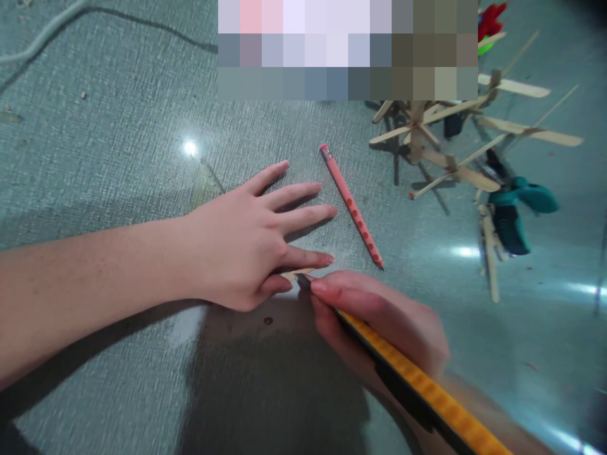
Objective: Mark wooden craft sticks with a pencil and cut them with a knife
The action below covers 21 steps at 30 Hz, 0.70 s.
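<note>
My left hand [256, 234] lies flat on the table with its fingers spread. Beside its thumb and index finger a small piece of thin wooden stick [298, 274] shows, mostly covered by the hand. My right hand [379, 316] is closed around a yellow and black utility knife [403, 354]. The knife's blade tip meets the wooden stick or lies just over it; which one, I cannot tell. A pink pencil [351, 205] with red dots and an eraser lies beyond my left fingertips, its point towards my right hand.
On the right, a structure of joined wooden craft sticks [427, 123] stands near teal-handled pliers [509, 215]. Loose stick pieces [489, 253] lie by the pliers. A red and green object [492, 25] sits at the top right. A pale cable [52, 31] crosses the far left of the table.
</note>
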### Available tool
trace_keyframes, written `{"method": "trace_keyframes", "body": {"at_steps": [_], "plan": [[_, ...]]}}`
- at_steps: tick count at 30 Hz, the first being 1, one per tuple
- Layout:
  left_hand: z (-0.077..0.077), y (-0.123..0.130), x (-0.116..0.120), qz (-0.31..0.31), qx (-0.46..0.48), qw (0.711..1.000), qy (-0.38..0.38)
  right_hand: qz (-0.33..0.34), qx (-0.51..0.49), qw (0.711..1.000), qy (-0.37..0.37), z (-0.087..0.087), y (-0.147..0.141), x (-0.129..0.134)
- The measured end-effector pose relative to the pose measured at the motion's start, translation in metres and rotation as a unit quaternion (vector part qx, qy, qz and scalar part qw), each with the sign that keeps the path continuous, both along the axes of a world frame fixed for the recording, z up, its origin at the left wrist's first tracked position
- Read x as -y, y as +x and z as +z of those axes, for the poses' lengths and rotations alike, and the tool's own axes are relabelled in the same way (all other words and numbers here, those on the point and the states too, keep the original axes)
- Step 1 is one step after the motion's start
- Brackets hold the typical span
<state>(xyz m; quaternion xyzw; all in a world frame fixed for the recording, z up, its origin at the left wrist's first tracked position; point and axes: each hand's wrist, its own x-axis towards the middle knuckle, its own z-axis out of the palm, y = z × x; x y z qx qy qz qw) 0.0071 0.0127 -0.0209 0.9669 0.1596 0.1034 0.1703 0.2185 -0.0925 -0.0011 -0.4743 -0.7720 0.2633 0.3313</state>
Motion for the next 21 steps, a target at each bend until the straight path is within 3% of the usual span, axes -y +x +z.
{"method": "trace_keyframes", "body": {"at_steps": [3, 8, 21], "plan": [[-0.0007, 0.0008, -0.0007, -0.003, -0.012, 1.000, -0.008, 0.034, 0.040, 0.998, 0.021, -0.0004, 0.0019, -0.0005], [-0.0003, 0.0010, -0.0011, 0.000, -0.020, 1.000, -0.015, 0.034, 0.053, 0.997, 0.051, -0.0027, 0.0010, -0.0006], [0.0015, 0.0003, 0.0004, 0.005, -0.026, 0.999, -0.020, 0.042, 0.018, 0.999, 0.007, 0.0011, 0.0046, 0.0001]]}}
